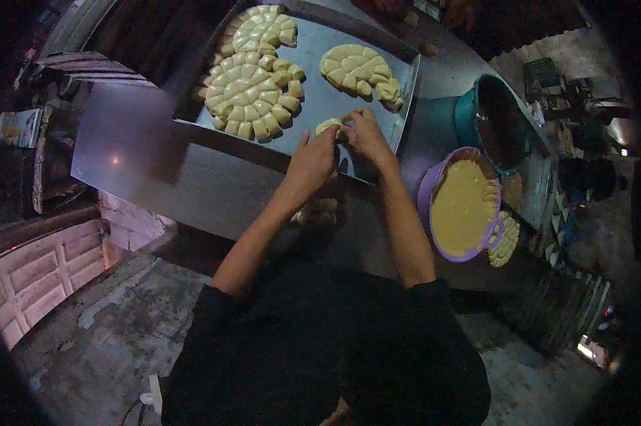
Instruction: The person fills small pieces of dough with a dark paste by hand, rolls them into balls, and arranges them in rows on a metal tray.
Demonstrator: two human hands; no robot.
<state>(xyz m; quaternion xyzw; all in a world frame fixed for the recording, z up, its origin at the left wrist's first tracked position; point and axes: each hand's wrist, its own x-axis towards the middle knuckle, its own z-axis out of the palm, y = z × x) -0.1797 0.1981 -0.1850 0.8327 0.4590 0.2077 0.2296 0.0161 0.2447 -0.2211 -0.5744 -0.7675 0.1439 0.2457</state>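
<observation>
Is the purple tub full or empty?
Not empty: a yellow mass spreads across the inside of the purple tub. How deep it goes, I cannot tell.

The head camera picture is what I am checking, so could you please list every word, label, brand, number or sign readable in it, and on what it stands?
No text can be read anywhere.
Rectangular silver metal tray: no lettering visible.
Round purple tub and round teal tub: no lettering visible.
Pale, flat rectangular item at far left: any markings are too small and blurred to read.
</observation>
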